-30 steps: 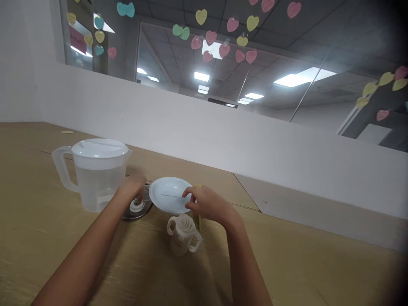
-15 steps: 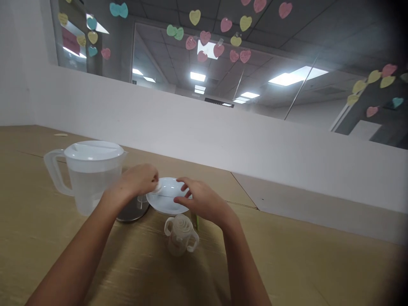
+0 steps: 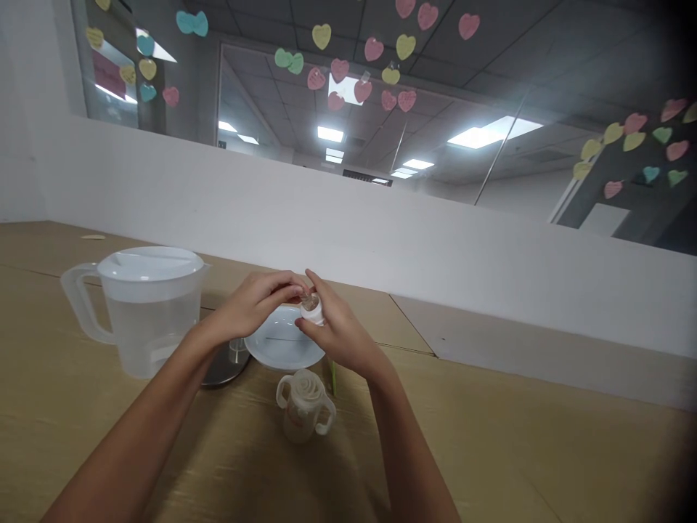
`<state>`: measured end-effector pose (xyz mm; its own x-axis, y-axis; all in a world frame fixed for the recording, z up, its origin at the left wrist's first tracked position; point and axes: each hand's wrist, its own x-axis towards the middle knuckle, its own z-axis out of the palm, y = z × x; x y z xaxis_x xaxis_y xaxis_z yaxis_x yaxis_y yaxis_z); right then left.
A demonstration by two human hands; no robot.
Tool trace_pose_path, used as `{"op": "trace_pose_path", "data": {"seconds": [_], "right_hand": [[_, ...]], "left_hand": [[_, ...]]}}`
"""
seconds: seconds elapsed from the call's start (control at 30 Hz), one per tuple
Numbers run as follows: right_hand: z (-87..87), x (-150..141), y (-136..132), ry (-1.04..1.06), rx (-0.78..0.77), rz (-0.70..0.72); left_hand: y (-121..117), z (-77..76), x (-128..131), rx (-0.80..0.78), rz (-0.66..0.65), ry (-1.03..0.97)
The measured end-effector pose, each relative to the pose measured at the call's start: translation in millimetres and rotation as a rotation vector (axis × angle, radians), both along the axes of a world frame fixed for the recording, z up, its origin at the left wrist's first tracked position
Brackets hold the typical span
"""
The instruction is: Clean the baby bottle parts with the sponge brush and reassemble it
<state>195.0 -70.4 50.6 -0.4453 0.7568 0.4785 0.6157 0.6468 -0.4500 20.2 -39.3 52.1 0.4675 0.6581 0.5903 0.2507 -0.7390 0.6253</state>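
Above a white bowl (image 3: 280,349), my right hand (image 3: 343,334) grips a small white ring-shaped cap (image 3: 313,311) between thumb and fingers. A clear piece shows in the cap's opening; its exact kind is too small to make out. My left hand (image 3: 253,301) meets the cap from the left, its fingertips pinched on the clear piece. Just in front of the bowl stands a translucent two-handled cup (image 3: 301,410) with a spiral-looking top.
A clear lidded pitcher (image 3: 155,330) holding liquid stands at the left. Beside it a dark round plate (image 3: 223,367) bears a small clear vessel, partly behind my left arm. A thin green item (image 3: 333,378) lies right of the cup. A white wall (image 3: 327,225) rises behind the table.
My left hand has moved right, bringing the white cap from the bowl's left side up to my right hand. My right hand has closed around the cap.
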Motion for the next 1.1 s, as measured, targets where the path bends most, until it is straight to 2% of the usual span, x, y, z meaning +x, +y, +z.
{"op": "trace_pose_path", "data": {"seconds": [0.1, 0.2, 0.3, 0.43, 0.5, 0.6, 0.67, 0.77, 0.83, 0.87, 1.0, 1.03, 1.1], "right_hand": [[0.6, -1, -1, 0.018, 0.011, 0.010], [0.2, -3, -1, 0.028, 0.040, 0.015], [-2.9, -6, 2, 0.034, 0.038, -0.020], [-9.9, -6, 10, 0.034, -0.047, -0.077], [-12.0, -3, 14, -0.001, -0.094, -0.091], [-10.7, 5, 17, -0.032, -0.103, -0.089], [-7.0, 12, 16, -0.054, -0.128, -0.083], [-0.2, 24, 12, -0.143, -0.193, -0.165], [3.5, 30, 8, -0.205, -0.188, -0.230], [5.0, 32, 7, -0.224, -0.171, -0.234], [9.4, 24, -3, -0.242, -0.113, -0.090], [10.0, 20, -6, -0.252, -0.107, -0.051], [10.2, 10, -11, -0.295, -0.108, 0.002]], "left_hand": [[10, -6.2, -2, -0.135, -0.081, -0.140], [14, -7.4, -3, -0.202, -0.105, -0.184], [7, -2.8, -2, -0.093, -0.058, -0.096], [-12, 2.6, 8, 0.162, 0.187, 0.160], [-19, 2.7, 15, 0.246, 0.269, 0.294], [-20, 0.1, 24, 0.309, 0.277, 0.381], [-16, -5.9, 30, 0.273, 0.263, 0.279], [-10, -31.6, 36, 0.196, 0.290, -0.149], [-9, -62.9, 37, 0.177, 0.314, -0.440], [-10, -81.7, 36, 0.157, 0.293, -0.485], [-17, -154.6, 28, 0.109, 0.088, -0.266], [-18, -167.5, 28, 0.120, 0.076, -0.225], [-20, -183.5, 30, 0.110, 0.092, -0.155]]}}
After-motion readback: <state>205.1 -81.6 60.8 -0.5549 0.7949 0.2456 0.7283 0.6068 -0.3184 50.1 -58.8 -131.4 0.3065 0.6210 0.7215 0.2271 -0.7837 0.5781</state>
